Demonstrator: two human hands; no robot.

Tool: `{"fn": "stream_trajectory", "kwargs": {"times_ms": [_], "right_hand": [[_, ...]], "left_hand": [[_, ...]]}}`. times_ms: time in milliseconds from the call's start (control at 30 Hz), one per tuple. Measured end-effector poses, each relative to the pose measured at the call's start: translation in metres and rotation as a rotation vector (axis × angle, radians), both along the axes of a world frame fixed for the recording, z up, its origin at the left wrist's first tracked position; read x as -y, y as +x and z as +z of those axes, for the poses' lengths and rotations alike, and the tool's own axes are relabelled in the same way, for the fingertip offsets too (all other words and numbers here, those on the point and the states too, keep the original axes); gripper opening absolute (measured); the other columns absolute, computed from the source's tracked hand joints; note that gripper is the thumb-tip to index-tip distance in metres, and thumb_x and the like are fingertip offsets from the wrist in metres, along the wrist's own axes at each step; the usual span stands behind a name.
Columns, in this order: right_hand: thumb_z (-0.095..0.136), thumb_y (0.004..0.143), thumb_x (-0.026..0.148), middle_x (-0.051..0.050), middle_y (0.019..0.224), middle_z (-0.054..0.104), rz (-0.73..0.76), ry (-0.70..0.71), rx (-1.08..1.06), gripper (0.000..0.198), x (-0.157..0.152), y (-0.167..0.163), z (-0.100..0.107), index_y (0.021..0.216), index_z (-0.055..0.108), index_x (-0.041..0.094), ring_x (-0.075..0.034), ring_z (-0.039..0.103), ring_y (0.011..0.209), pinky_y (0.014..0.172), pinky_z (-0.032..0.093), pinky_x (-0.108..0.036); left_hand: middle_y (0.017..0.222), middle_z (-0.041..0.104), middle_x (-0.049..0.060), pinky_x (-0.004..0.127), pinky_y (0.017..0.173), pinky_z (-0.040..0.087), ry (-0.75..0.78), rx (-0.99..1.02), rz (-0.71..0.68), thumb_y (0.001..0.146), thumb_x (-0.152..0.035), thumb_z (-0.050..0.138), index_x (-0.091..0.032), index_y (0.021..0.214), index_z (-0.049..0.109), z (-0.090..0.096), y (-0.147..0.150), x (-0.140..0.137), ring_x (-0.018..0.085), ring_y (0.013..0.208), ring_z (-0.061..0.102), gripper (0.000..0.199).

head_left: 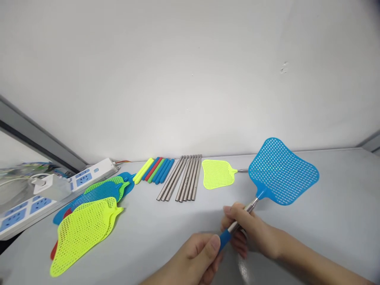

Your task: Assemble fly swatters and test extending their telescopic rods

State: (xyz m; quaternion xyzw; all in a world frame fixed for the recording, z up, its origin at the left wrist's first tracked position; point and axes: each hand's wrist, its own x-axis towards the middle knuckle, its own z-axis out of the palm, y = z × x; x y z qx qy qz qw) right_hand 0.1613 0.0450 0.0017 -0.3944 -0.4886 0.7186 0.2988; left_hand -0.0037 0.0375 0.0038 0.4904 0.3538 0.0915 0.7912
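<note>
A blue fly swatter (283, 172) is held between my two hands, its mesh head tilted up to the right. My left hand (198, 255) is closed round the blue grip at the lower end. Higher up, the fingers of my right hand (249, 225) wrap the metal rod just below the head. Behind them on the table lies a yellow fly swatter (219, 174) with a metal rod, partly hidden by the blue head. Several bare metal rods (190, 180) lie side by side left of it, and beyond these several coloured grips (154, 170) in yellow, red, green and blue.
Loose mesh swatter heads (84, 229) in yellow, blue, green and red are piled at the left. White power strips (86, 176) with a plugged-in adapter and cables run along the table's left edge. A white wall (190, 79) stands behind the grey table (142, 233).
</note>
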Motion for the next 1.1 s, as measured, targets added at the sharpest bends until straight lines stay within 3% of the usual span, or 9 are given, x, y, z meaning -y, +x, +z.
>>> {"fn": "stream_trajectory", "kwargs": {"times_ms": [100,200,300,367,467,567,767,933,1100], "right_hand": [[0.025,0.081,0.042,0.002,0.040,0.037,-0.021,0.153,0.154,0.048,-0.002,0.000,0.012,0.044,0.039,0.016,-0.008,0.038,0.041,0.045,0.033,-0.022],[0.035,0.079,0.041,0.001,0.057,0.045,-0.092,0.188,0.149,0.035,-0.004,-0.004,0.022,0.065,0.054,0.015,-0.010,0.042,0.054,0.053,0.035,-0.022],[0.042,0.076,0.038,0.000,0.068,0.046,-0.230,0.043,-0.117,0.026,-0.008,-0.009,0.024,0.086,0.053,0.017,-0.010,0.044,0.060,0.060,0.037,-0.023],[0.042,0.077,0.038,0.000,0.069,0.045,-0.307,-0.120,-0.364,0.026,-0.013,-0.010,0.025,0.089,0.051,0.017,-0.010,0.046,0.062,0.065,0.038,-0.025],[0.044,0.076,0.037,0.001,0.064,0.042,-0.399,-0.302,-0.648,0.022,-0.022,-0.006,0.027,0.082,0.050,0.017,-0.009,0.045,0.060,0.067,0.039,-0.026],[0.046,0.075,0.038,0.004,0.052,0.034,-0.477,-0.322,-0.786,0.023,-0.025,-0.003,0.028,0.064,0.046,0.017,-0.006,0.034,0.045,0.049,0.037,-0.021],[0.043,0.073,0.047,0.009,0.042,0.013,-0.577,-0.352,-0.790,0.034,-0.010,-0.016,0.014,0.057,0.036,0.018,-0.004,0.008,0.034,0.032,0.013,-0.018],[0.044,0.071,0.049,0.009,0.040,0.011,-0.751,-0.423,-0.834,0.043,0.003,-0.027,0.003,0.051,0.023,0.018,-0.004,0.004,0.034,0.031,0.006,-0.019],[0.046,0.071,0.048,0.010,0.038,0.009,-0.874,-0.451,-0.873,0.044,0.011,-0.028,0.010,0.049,0.022,0.019,-0.004,0.002,0.033,0.031,0.004,-0.020]], "left_hand": [[0.044,0.027,-0.008,0.018,0.037,0.014,0.025,0.110,-0.043,0.072,-0.059,0.027,-0.015,0.070,0.040,-0.010,0.001,0.001,0.003,0.037,0.020,0.046],[0.052,0.039,-0.004,0.018,0.044,0.024,0.120,0.190,-0.019,0.074,-0.054,0.034,-0.013,0.079,0.042,-0.019,0.002,0.004,0.004,0.046,0.033,0.041],[0.059,0.041,-0.004,0.017,0.042,0.024,0.094,0.230,0.086,0.075,-0.049,0.039,-0.015,0.081,0.039,-0.026,0.003,0.006,0.002,0.043,0.034,0.035],[0.056,0.037,-0.006,0.016,0.037,0.020,0.028,0.242,0.157,0.074,-0.049,0.040,-0.016,0.080,0.038,-0.027,0.003,0.006,0.001,0.037,0.028,0.034],[0.051,0.031,-0.008,0.016,0.033,0.013,-0.051,0.194,0.253,0.071,-0.054,0.040,-0.017,0.077,0.038,-0.021,0.003,0.004,0.000,0.033,0.020,0.038],[0.044,0.027,-0.010,0.017,0.032,0.007,-0.150,0.093,0.164,0.070,-0.060,0.032,-0.018,0.074,0.037,-0.015,0.005,0.003,0.001,0.030,0.012,0.042],[0.042,0.028,-0.008,0.018,0.036,0.013,0.009,-0.071,0.064,0.067,-0.064,0.030,-0.016,0.061,0.038,-0.014,0.006,0.011,0.003,0.036,0.022,0.049],[0.042,0.028,-0.006,0.020,0.039,0.017,0.104,-0.252,0.003,0.061,-0.071,0.024,-0.016,0.053,0.036,-0.004,0.008,0.014,0.004,0.039,0.025,0.057],[0.042,0.030,-0.006,0.020,0.038,0.016,0.035,-0.251,-0.037,0.059,-0.073,0.021,-0.016,0.053,0.037,-0.004,0.008,0.012,0.004,0.037,0.024,0.059]]}}
